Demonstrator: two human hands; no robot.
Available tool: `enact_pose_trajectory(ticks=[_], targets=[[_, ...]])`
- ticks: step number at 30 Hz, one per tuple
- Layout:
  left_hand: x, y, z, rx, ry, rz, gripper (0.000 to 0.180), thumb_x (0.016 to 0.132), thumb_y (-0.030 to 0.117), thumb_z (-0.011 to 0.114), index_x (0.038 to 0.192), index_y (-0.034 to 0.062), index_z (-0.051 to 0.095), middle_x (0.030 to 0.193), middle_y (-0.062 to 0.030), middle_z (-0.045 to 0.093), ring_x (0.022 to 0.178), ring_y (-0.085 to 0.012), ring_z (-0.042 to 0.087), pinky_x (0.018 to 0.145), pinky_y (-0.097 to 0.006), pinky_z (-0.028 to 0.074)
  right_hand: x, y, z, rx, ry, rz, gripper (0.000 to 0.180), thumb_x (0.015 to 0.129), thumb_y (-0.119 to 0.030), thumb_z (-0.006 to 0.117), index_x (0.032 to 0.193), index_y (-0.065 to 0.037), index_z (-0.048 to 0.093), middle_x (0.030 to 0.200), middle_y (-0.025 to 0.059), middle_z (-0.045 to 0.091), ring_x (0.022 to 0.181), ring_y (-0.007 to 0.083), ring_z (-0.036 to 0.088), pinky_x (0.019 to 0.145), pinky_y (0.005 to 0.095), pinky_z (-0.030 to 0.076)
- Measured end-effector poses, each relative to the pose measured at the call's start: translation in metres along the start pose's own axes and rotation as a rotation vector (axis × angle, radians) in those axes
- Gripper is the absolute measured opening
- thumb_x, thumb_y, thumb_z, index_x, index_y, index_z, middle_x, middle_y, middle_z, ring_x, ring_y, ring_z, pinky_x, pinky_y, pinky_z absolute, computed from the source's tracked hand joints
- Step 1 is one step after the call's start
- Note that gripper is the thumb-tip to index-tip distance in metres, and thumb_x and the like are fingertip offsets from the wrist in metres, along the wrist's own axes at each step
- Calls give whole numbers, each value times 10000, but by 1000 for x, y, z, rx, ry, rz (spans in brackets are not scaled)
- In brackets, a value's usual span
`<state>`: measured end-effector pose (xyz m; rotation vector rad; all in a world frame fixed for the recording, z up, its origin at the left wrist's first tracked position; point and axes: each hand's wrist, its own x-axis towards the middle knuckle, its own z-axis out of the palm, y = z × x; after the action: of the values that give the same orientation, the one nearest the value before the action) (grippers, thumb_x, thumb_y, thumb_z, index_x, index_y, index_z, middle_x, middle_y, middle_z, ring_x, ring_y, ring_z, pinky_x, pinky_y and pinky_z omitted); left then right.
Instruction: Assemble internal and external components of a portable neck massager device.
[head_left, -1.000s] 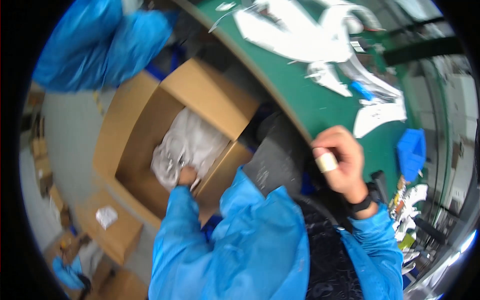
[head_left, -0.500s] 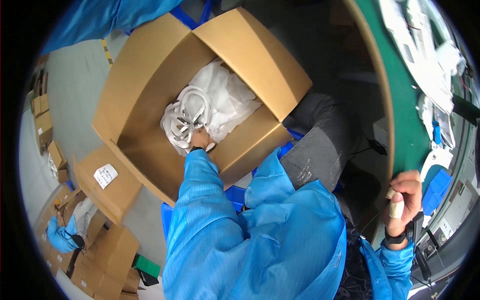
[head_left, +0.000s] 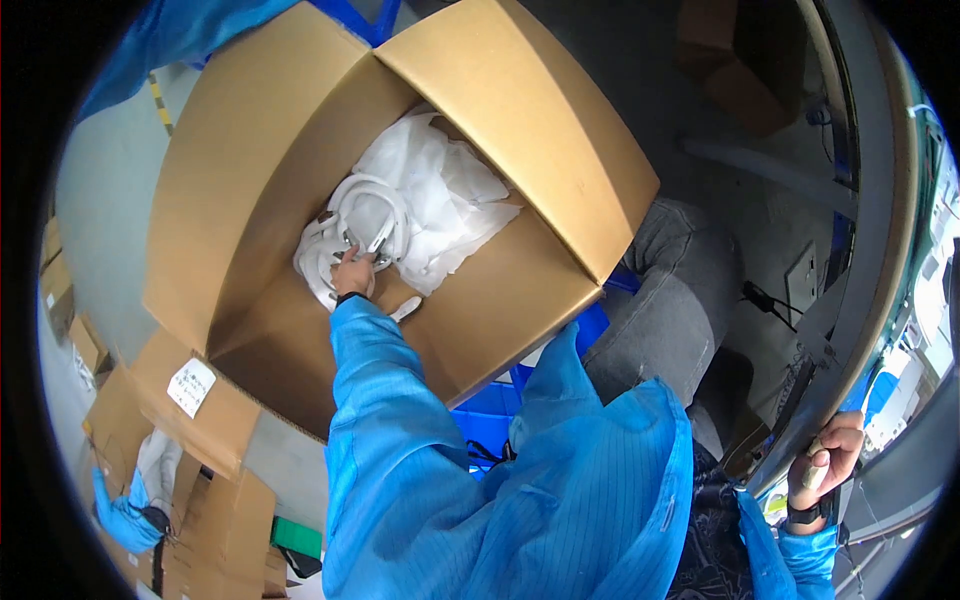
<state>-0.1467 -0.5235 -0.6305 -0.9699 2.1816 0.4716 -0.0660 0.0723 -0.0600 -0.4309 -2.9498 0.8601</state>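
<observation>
Deep inside an open cardboard box (head_left: 470, 350), my left hand (head_left: 353, 274) is closed on one of several white curved plastic parts (head_left: 335, 255). The fingertips are partly hidden among these parts, which have small dark and silvery pieces. A white ring-shaped part (head_left: 400, 215) lies just beyond the hand, next to crumpled white wrapping sheets (head_left: 430, 170). One small pale piece (head_left: 407, 308) lies by my wrist. At the far right, my right hand (head_left: 828, 460) is closed on the table edge (head_left: 902, 240), with pale covers on its thumb and a finger.
Tall flaps (head_left: 520, 100) stand up around the box. A blue support (head_left: 490, 415) shows under it. My grey-trousered leg (head_left: 665, 290) is right beside the box. At lower left another person in a blue sleeve (head_left: 125, 515) is among cardboard boxes (head_left: 215, 520).
The view has shifted, showing more of the space under the table. My left hand stays among the white parts and its fingers have moved slightly. My right hand remains at the table edge.
</observation>
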Motion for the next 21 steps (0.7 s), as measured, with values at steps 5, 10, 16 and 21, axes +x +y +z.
enact_pose_trajectory(ticks=[5, 10, 16, 21], targets=[[44, -47, 23, -442, -155, 21, 596, 794, 378, 786, 1300, 74, 697, 1242, -218, 704, 1209, -339, 637, 1068, -370, 453, 5, -3, 0, -8, -6, 13, 473, 961, -532, 645, 862, -113, 451, 851, 35, 413, 764, 141, 366, 725, 294, 313], [14, -10, 29, -212, 59, 10, 401, 823, 410, 788, 1106, 127, 773, 1063, -120, 766, 1027, -286, 710, 1099, -443, 396, -1, -1, -4, -18, -17, 25, 452, 970, -517, 641, 858, -122, 450, 845, 27, 412, 760, 137, 358, 723, 296, 317], [-62, 18, 25, -58, 493, 64, 87, 767, 197, 763, 814, 131, 795, 776, -147, 751, 698, -349, 719, 675, -467, 565, 2, 5, -4, 23, 0, -19, 437, 965, -486, 645, 845, -112, 455, 814, 37, 419, 753, 153, 370, 708, 306, 307], [-102, 47, 20, -193, 351, 534, 153, 742, 13, 739, 833, 44, 620, 926, -190, 645, 904, -408, 620, 822, -467, 499, 5, 0, -4, 35, -8, -26, 425, 965, -443, 653, 827, -94, 454, 781, 49, 429, 723, 162, 380, 683, 311, 308]])
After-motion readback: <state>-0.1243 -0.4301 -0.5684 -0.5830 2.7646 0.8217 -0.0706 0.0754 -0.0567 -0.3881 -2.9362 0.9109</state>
